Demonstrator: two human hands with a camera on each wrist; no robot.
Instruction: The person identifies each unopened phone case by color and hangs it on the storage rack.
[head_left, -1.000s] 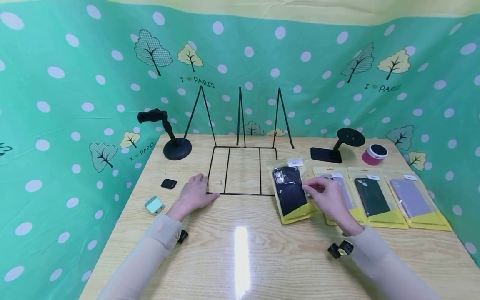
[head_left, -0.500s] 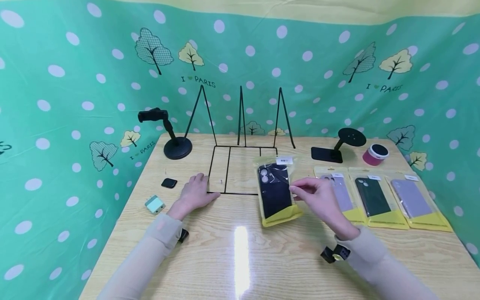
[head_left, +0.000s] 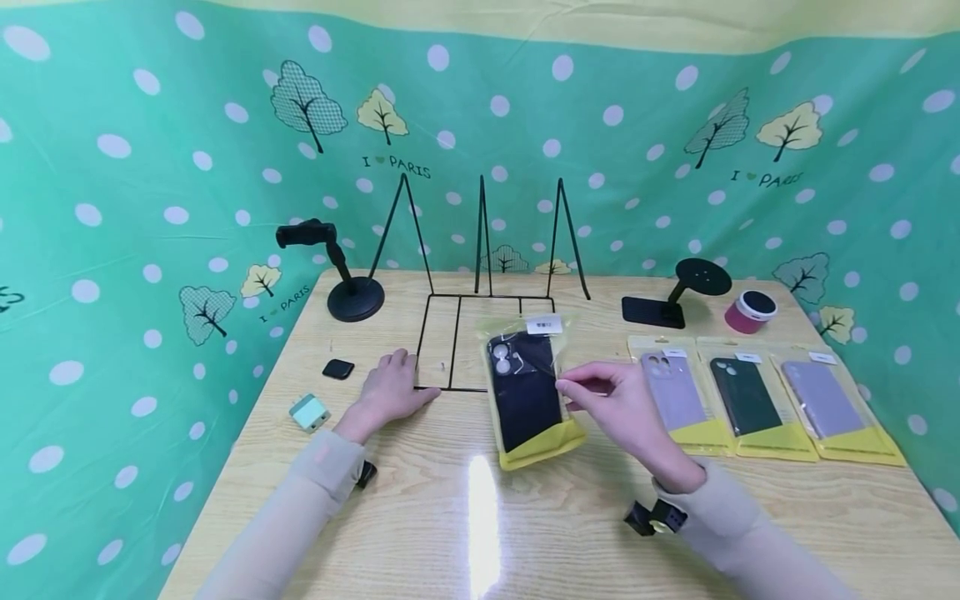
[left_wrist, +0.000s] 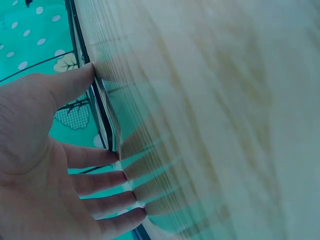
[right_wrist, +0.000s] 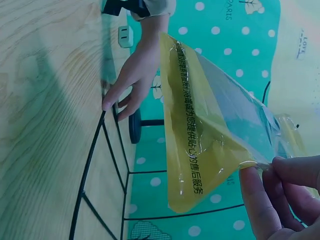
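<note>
A bagged black phone case (head_left: 528,392), in a clear and yellow pouch, tilts above the front of a black wire rack (head_left: 454,342). My right hand (head_left: 618,408) pinches the pouch by its right edge. In the right wrist view, thumb and fingers grip the pouch (right_wrist: 195,130), whose yellow end bears printed characters. My left hand (head_left: 386,392) rests at the rack's front left corner, fingers spread. The left wrist view shows the left hand's fingertips touching the wood and its thumb tip by the black wire. The pouch hides part of the rack's front right.
Three more bagged phone cases, lilac (head_left: 675,392), dark green (head_left: 746,396) and purple (head_left: 822,398), lie at right. Behind them are a black stand (head_left: 702,276) and a pink jar (head_left: 750,312). At left are a phone holder (head_left: 356,298), a small black device (head_left: 338,368) and a charger (head_left: 310,412).
My right hand has carried the bagged black phone case leftward, from beside the lilac pouch to the front of the wire rack. The left hand has stayed in place.
</note>
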